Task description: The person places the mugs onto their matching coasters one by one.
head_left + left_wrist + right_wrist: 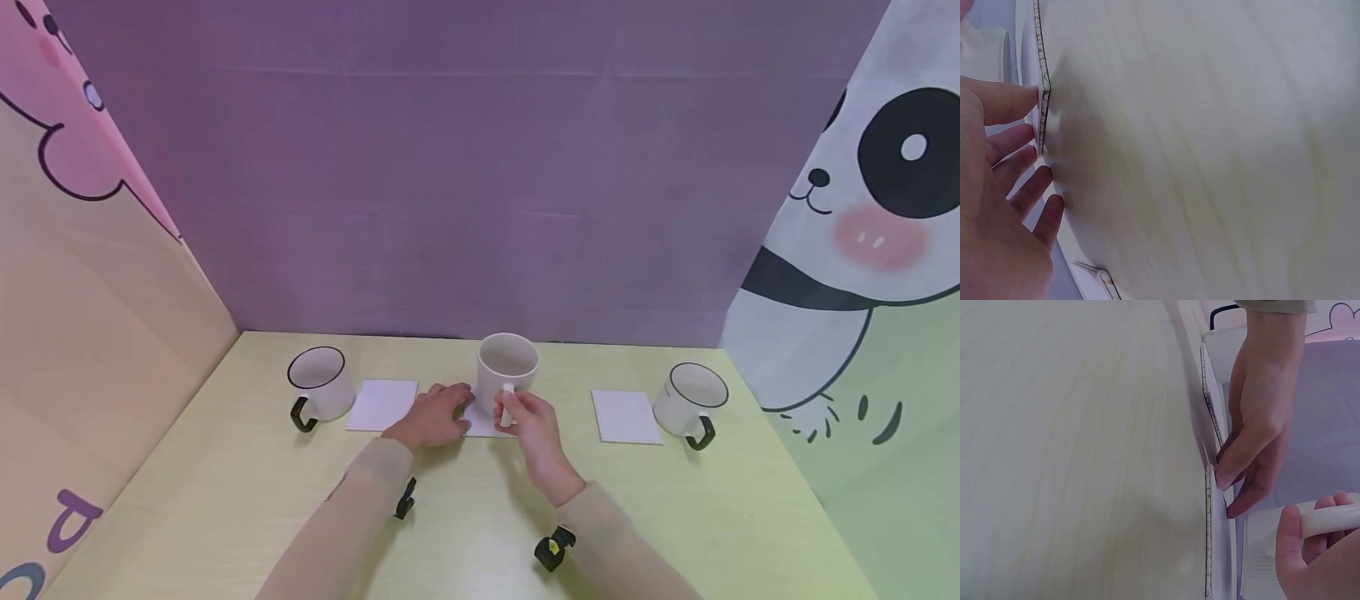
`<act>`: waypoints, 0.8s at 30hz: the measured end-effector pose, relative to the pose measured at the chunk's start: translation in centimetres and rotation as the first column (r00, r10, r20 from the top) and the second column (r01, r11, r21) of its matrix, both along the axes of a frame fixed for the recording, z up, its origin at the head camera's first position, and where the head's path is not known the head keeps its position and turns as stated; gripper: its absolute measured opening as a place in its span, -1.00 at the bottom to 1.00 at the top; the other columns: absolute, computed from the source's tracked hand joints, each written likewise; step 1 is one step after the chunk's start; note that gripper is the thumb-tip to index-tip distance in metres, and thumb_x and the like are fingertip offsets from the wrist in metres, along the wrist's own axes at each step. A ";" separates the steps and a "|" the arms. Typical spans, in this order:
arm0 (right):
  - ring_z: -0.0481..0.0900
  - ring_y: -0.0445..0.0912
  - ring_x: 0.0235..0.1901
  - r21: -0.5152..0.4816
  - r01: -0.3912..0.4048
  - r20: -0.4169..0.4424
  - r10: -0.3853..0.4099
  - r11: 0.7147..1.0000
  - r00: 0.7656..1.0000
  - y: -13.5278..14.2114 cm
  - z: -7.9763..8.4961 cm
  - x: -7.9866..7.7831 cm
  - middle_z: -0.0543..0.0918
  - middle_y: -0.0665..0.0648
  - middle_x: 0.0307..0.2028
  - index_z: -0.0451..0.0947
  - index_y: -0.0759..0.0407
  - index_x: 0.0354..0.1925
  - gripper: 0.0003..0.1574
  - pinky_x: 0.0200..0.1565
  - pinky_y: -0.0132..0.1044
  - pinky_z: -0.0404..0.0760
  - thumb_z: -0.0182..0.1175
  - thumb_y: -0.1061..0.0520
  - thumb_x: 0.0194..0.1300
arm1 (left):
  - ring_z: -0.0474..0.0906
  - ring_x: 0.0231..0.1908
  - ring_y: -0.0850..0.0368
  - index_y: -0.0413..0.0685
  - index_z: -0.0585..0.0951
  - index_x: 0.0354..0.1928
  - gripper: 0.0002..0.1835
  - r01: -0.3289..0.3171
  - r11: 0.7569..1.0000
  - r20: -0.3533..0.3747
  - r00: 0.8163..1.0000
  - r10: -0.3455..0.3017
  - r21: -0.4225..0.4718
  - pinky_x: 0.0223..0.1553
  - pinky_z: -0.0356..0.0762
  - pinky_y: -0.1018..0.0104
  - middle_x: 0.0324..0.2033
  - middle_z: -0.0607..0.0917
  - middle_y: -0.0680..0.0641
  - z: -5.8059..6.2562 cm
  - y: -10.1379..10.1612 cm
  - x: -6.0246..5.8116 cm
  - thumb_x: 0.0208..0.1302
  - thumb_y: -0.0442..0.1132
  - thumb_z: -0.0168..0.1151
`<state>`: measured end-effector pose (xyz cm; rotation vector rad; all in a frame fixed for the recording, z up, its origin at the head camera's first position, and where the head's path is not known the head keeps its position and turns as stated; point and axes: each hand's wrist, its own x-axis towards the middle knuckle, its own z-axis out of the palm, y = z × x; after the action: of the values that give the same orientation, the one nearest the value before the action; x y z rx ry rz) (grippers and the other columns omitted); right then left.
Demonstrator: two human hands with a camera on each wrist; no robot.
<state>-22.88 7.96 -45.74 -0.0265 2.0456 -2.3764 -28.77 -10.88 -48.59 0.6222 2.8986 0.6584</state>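
A white mug [507, 354] stands upright over the middle white cardboard square [480, 425], its handle toward me. My right hand [528, 425] grips that handle [1332, 520], thumb and fingers curled round it. My left hand [435, 415] is at the left side of the same square, thumb at its front corner and fingers extended along its edge. Close up in the left wrist view, the left thumb [1013, 103] touches the square's layered edge [1044, 94]. Part of the square is hidden under the mug and my right hand.
Further white squares lie left [382, 406] and right [626, 417] on the pale wooden table [465, 533]. Beside them stand a black-rimmed mug [327, 396] at far left and another [686, 408] at far right, both with black handles. A purple backdrop [480, 167] rises behind.
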 end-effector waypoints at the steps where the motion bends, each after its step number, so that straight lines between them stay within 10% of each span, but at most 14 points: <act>1: 0.57 -0.08 -0.22 0.002 0.001 0.003 -0.001 1.000 1.000 -0.1 0.0 0.0 0.63 0.08 -0.35 0.56 0.54 -0.06 -0.64 -0.01 -0.02 0.67 0.14 0.17 0.51 | 0.36 0.31 -0.13 -0.05 0.51 0.32 -0.45 -0.001 1.000 -0.001 1.000 0.001 0.001 0.28 0.32 -0.12 0.36 0.50 -0.07 0.0 0.0 0.0 0.30 -0.12 0.27; 24: 0.52 -0.14 -0.24 0.029 -0.022 -0.015 0.023 0.999 1.000 -1.5 -1.6 0.4 0.58 0.07 -0.40 0.54 0.58 -0.09 -0.66 -0.05 -0.12 0.62 0.14 0.22 0.50 | 0.40 0.23 -0.08 -0.01 0.48 0.34 -0.41 -0.014 0.999 0.005 1.000 0.014 0.030 0.25 0.35 -0.10 0.21 0.61 -0.02 -0.1 -0.3 0.1 0.28 -0.09 0.31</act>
<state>-22.52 6.47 -47.33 -0.0671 2.0743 -2.3408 -28.71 -11.18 -48.69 0.6033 2.8958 0.7054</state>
